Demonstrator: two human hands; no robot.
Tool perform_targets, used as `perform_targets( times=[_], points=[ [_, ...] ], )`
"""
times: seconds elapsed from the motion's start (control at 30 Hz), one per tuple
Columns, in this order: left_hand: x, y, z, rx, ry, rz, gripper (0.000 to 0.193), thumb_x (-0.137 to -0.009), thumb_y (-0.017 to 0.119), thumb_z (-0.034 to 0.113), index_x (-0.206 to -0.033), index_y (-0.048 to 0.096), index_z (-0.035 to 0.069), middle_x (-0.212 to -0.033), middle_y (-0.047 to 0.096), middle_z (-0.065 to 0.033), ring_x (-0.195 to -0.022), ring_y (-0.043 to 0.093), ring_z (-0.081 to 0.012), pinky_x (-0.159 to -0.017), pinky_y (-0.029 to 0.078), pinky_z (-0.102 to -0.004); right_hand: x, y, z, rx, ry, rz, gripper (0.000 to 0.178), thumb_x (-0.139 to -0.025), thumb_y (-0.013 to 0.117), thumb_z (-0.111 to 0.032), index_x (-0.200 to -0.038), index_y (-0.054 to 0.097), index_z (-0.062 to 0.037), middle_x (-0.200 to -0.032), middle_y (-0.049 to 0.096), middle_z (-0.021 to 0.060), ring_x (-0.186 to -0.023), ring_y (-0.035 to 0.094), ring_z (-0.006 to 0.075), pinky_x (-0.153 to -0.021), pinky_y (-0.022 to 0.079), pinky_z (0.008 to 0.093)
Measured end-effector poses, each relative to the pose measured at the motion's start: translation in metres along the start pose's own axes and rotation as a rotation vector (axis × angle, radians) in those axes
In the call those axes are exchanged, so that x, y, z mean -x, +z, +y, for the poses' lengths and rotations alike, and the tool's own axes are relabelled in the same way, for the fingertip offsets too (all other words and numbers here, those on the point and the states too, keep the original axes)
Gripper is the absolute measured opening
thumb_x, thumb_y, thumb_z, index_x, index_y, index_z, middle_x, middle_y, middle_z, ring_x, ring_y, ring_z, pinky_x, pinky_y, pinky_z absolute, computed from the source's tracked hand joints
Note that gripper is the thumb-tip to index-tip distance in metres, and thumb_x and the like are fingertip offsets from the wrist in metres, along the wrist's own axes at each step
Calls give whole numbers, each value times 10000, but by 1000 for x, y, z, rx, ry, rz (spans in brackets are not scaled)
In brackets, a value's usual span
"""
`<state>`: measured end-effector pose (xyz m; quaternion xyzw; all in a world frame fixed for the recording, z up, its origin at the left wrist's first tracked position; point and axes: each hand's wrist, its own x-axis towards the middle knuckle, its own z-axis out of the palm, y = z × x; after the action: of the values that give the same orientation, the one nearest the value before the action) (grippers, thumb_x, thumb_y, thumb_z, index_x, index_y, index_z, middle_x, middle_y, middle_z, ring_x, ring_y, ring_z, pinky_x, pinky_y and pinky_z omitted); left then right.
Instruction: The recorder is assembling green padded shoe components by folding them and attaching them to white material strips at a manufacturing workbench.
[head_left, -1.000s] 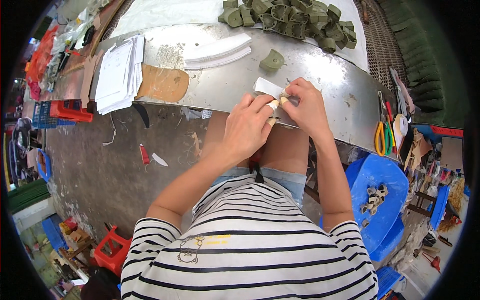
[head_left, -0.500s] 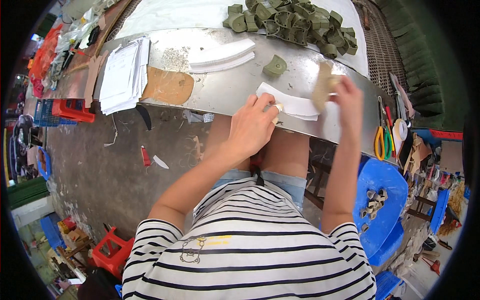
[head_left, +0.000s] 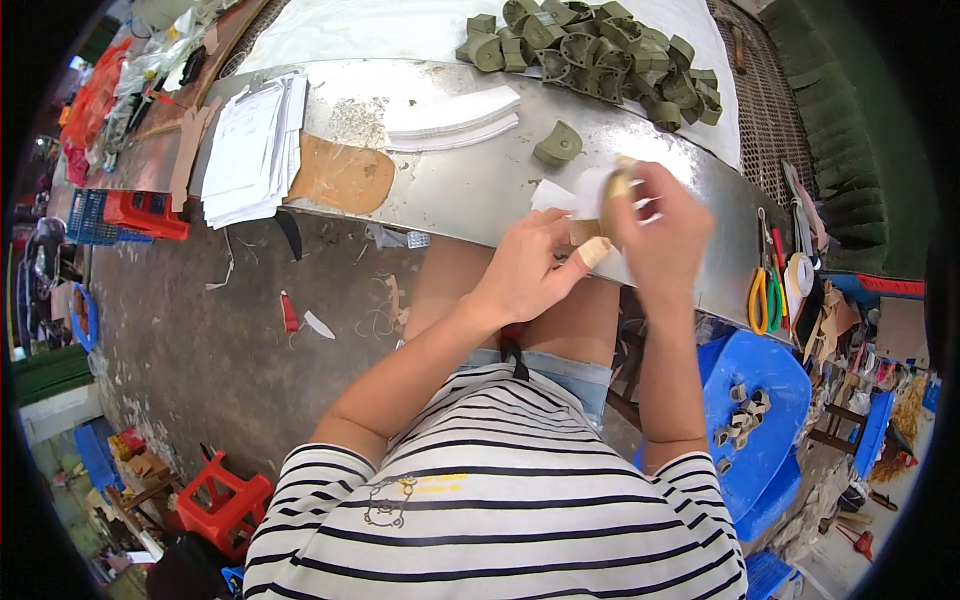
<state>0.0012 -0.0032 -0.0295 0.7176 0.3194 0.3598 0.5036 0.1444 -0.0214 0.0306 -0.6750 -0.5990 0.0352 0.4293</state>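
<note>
Peeking past left hand [head_left: 528, 265]: white strip [head_left: 552, 196]

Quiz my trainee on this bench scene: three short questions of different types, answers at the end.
1. Which is nearest the right hand? A, scissors; B, a white piece; C, the red stool.
2. True or false: one olive block lies apart from the olive pile.
3. What colour is the thumb cover on the left hand?

Key: 1, B; 2, true; 3, pale yellow.
</note>
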Motion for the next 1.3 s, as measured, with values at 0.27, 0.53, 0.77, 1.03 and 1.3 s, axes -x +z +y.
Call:
perform_targets(
  times=[0.27, 0.53, 0.77, 1.03, 1.3],
  points=[
    [-4, 7, 5, -667, 218, -79, 369, -757, 670, 311, -982, 639, 20, -999, 557, -138, -862, 524, -321, -765, 475, -361, -47, -78, 32, 17, 201, 299, 122, -830, 632, -113, -861, 598, 0, -682, 620, 25, -596, 518, 44, -555, 420, 220],
    [-6, 0, -5, 1055, -310, 75, 381, -951, 435, 315, -1188, 511, 27, -1097, 569, -76, -1017, 556, -161, -847, 488, -327, 6, 19, -4, 173, -431, -84, 158, -676, 684, -123, -812, 614, -84, -886, 586, 37, -881, 529, 246, -757, 413, 375],
    [-19, -14, -13, 1025, -417, 165, 453, -969, 375, 378, -1240, 455, 25, -1235, 542, -98, -1074, 559, -199, -854, 499, -366, 10, 8, 10, 24, -229, -16, 266, -638, 699, -50, -893, 625, -48, -971, 584, 99, -910, 538, 272, -774, 447, 345],
    [-28, -19, -5, 837, -350, 158, 467, -993, 327, 319, -1274, 452, -33, -1286, 524, -111, -1063, 586, -230, -828, 528, -352, 31, 4, 56, -21, -18, -37, 551, -606, 715, -65, -1115, 515, 6, -953, 544, 134, -928, 515, 311, -794, 451, 380],
    [-24, -18, -9, 667, -232, 257, 449, -989, 335, 316, -1273, 456, -10, -1288, 517, -117, -1063, 578, -222, -783, 540, -329, 45, 11, 47, -149, 354, 85, 592, -691, 648, -38, -1230, 413, 31, -1043, 522, 141, -908, 519, 259, -727, 449, 345]
  ],
)
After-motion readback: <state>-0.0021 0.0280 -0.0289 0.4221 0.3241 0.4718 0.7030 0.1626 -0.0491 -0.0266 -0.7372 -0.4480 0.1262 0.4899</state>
